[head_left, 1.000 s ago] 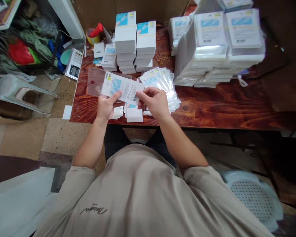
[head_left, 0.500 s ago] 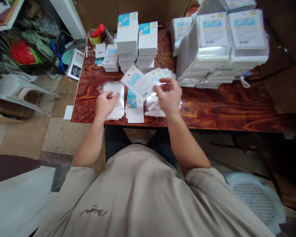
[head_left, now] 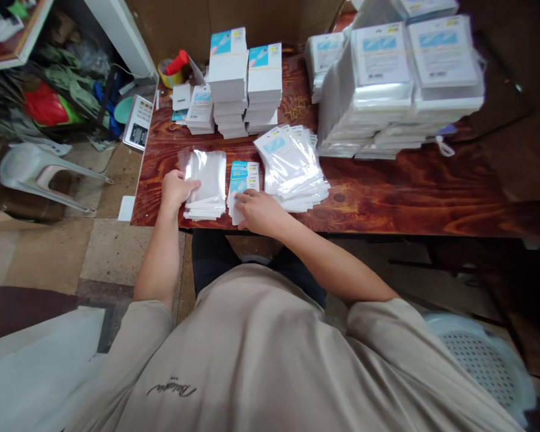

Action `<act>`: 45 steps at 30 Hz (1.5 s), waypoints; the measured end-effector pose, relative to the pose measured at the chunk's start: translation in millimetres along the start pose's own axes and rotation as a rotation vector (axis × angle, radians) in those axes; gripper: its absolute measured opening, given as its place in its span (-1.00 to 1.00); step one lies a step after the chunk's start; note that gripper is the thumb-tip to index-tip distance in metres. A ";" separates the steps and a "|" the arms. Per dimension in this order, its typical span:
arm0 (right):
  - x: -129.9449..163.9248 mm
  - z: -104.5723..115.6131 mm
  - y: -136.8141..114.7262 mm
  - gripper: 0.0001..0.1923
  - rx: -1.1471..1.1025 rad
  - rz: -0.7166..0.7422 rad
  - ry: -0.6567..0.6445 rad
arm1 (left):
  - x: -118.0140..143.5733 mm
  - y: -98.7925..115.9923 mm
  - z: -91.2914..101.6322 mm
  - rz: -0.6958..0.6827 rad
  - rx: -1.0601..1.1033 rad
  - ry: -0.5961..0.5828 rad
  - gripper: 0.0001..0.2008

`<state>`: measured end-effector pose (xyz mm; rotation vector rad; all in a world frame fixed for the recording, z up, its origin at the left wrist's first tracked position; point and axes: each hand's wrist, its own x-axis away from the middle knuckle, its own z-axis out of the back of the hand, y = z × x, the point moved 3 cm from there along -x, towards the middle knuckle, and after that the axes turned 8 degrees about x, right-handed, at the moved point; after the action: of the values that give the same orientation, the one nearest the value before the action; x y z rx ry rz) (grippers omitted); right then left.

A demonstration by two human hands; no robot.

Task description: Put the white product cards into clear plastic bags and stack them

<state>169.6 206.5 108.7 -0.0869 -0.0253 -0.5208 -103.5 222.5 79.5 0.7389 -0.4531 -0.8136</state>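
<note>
My left hand (head_left: pixel 176 191) is at the left side of a stack of clear plastic bags (head_left: pixel 211 174). Its thumb lies across the top bag and the fingers are bent at the stack's edge. My right hand (head_left: pixel 261 211) rests on a small stack of blue-and-white printed cards (head_left: pixel 239 175). Its fingers are apart over the cards, with the thumb by the near edge, and nothing is seen lifted. Just beyond that hand, a fanned pile of bagged cards (head_left: pixel 292 165) lies with a glossy packet on top.
Behind stand two tall stacks of cards (head_left: pixel 228 72) and a lower packet pile (head_left: pixel 201 114). Large banded stacks of bagged cards (head_left: pixel 364 96) fill the back right. Rubber bands (head_left: pixel 297 108) lie between. A tape roll (head_left: pixel 170 75) is at the back left, a plastic stool (head_left: pixel 31 171) on the floor.
The bagged card from my right hand now lies on top of the fanned pile. My right hand has come down and left onto the printed cards; my left hand has shifted slightly left.
</note>
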 end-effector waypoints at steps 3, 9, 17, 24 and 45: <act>2.5 -1.5 -8.3 -0.70 0.054 0.052 -0.103 | 6.0 4.6 3.7 -0.037 0.124 -0.022 -0.73; 12.3 3.1 -13.1 -0.68 0.105 0.117 -0.132 | 18.9 18.2 -5.0 0.095 0.738 -0.154 -0.93; 28.6 0.5 -10.3 -0.73 -0.054 0.055 0.036 | 14.4 19.6 -11.8 0.112 1.012 -0.102 -0.75; 33.3 17.7 30.8 -0.58 -0.842 -0.696 0.968 | 30.5 31.6 -11.0 0.050 1.025 -0.078 -0.65; -25.7 -18.2 18.8 -0.44 -1.201 -0.742 0.960 | 83.4 37.4 -15.3 0.009 1.003 -0.177 -0.60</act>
<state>156.7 233.8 88.0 -1.0177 1.2481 -1.2169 -24.5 180.8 104.3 1.5887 -1.0502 -0.6136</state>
